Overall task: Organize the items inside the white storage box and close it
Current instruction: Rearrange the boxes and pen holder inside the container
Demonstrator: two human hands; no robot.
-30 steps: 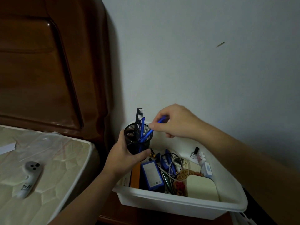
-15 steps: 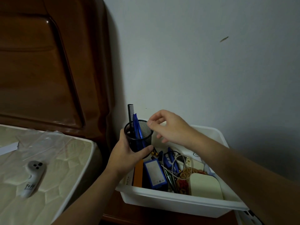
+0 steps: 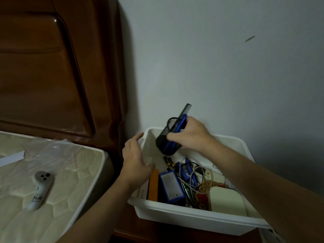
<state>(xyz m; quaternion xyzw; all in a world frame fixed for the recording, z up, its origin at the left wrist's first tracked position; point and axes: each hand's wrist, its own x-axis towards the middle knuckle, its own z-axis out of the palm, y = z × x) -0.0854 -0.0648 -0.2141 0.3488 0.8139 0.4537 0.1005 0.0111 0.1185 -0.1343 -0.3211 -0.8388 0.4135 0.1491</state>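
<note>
Nearest to us, our two forearms reach forward over the white plastic storage box (image 3: 192, 218), which sits open with no lid in view. Inside it, along the near side, we see a blue rectangular power pack (image 3: 171, 187), an orange flat strip (image 3: 154, 185) standing on edge beside it, a tangle of white and blue cables (image 3: 190, 174) and a pale cream rounded case (image 3: 226, 200).

Our left hand (image 3: 135, 161) lies at the box's left wall with fingers relaxed and straight, gripping nothing; whether the fingertips touch the rim we cannot tell.

Further in, our right hand (image 3: 190, 135) grips the black mesh pen cup (image 3: 167, 139), fingers curled round its body. The cup hangs above the far left corner of the box, clear of the floor and well tilted: its mouth points up and away toward the wall, its base down toward us. A black plastic comb (image 3: 185, 109) and blue pens (image 3: 182, 122) stick out of the mouth along that same slanted axis.

The bare patch of box floor lies directly below the cup, between the left wall and the batteries (image 3: 169, 161). We judge the next move needs the cup righted and lowered there; tilted as it is, the comb and pens could slide out

Off to the left, a white handheld controller (image 3: 41, 189) rests on the mattress (image 3: 57, 172)
</note>
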